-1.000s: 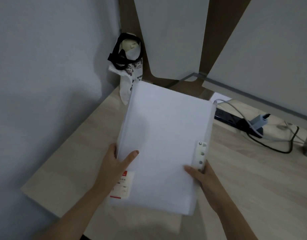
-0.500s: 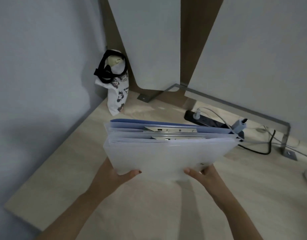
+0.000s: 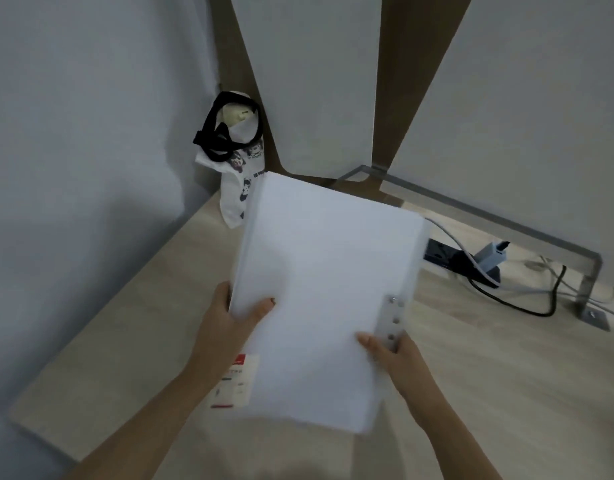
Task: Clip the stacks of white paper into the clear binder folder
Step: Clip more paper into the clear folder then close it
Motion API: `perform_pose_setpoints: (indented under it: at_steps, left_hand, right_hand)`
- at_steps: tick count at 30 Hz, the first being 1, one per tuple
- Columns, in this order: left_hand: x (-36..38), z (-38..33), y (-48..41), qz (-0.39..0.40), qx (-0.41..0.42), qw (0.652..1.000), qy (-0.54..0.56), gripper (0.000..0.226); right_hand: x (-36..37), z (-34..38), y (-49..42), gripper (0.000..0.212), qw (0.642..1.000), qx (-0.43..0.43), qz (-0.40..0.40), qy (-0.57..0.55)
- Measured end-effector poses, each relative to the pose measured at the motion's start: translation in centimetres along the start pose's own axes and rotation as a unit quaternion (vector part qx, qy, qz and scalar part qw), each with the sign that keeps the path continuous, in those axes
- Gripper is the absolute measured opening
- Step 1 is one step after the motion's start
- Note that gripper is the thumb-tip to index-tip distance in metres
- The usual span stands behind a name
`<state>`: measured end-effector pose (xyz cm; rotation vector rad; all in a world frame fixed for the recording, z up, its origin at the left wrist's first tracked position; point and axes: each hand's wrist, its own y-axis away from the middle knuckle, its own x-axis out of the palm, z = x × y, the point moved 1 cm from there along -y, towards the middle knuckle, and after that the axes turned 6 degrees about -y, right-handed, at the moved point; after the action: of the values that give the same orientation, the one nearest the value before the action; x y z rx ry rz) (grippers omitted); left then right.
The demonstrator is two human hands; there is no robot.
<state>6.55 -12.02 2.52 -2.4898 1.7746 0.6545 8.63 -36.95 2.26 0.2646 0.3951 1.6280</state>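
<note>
The clear binder folder [image 3: 319, 299] is closed, with white paper showing through its cover, and is tilted up over the wooden desk [image 3: 132, 327]. A metal clip strip [image 3: 394, 320] with rivets runs along its right edge. A red and white label [image 3: 234, 382] shows at its lower left. My left hand [image 3: 226, 320] grips the left edge, thumb on the cover. My right hand [image 3: 395, 355] grips the right edge by the clip strip, thumb on top.
A white printed bag [image 3: 238, 174] with black straps stands in the back left corner by the wall. A black power strip [image 3: 461, 263] with cables lies at the back right, under a metal bracket [image 3: 586, 282]. White panels stand behind the desk.
Half a second ago the folder was held nearly flat, its open edge toward me with the paper edges and clip visible. Both hands have tipped it back up, cover facing me.
</note>
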Motion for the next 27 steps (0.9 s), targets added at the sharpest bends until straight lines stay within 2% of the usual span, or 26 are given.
perform_pose_setpoints:
  at_steps: [2, 5, 8, 11, 16, 18, 22, 27]
  left_hand:
    - [-0.2, 0.7, -2.1, 0.012, -0.051, 0.999, -0.002, 0.041]
    - [-0.8, 2.4, -5.4, 0.056, -0.126, 0.99, -0.028, 0.054]
    - [-1.2, 3.8, -8.7, 0.09, -0.152, 0.981, -0.081, 0.058]
    - [-1.6, 4.3, -11.7, 0.112, -0.159, 0.973, -0.128, 0.076]
    - [-1.4, 4.8, -15.1, 0.117, -0.151, 0.967, -0.167, 0.073]
    - [-1.3, 5.1, -16.6, 0.097, -0.13, 0.969, -0.187, 0.076]
    - [-0.8, 4.5, -17.7, 0.065, -0.066, 0.968, -0.233, 0.059]
    - [-0.6, 4.3, -18.7, 0.061, -0.021, 0.967, -0.245, 0.063]
  right_hand:
    - [1.2, -0.6, -0.7, 0.017, 0.999, 0.036, -0.011, -0.019]
    - [3.3, -1.8, -2.3, 0.017, 0.996, 0.085, -0.019, -0.03]
    - [5.2, -3.1, -3.9, 0.027, 0.992, 0.115, -0.037, -0.037]
    - [6.7, -4.1, -5.8, 0.026, 0.987, 0.138, -0.058, -0.052]
    - [8.4, -4.2, -9.5, 0.022, 0.978, 0.17, -0.11, -0.051]
    - [8.9, -3.7, -11.0, 0.025, 0.974, 0.183, -0.123, -0.05]
    - [9.5, -2.8, -13.4, 0.029, 0.967, 0.199, -0.136, -0.078]
    - [9.9, -2.2, -15.1, 0.029, 0.965, 0.207, -0.141, -0.073]
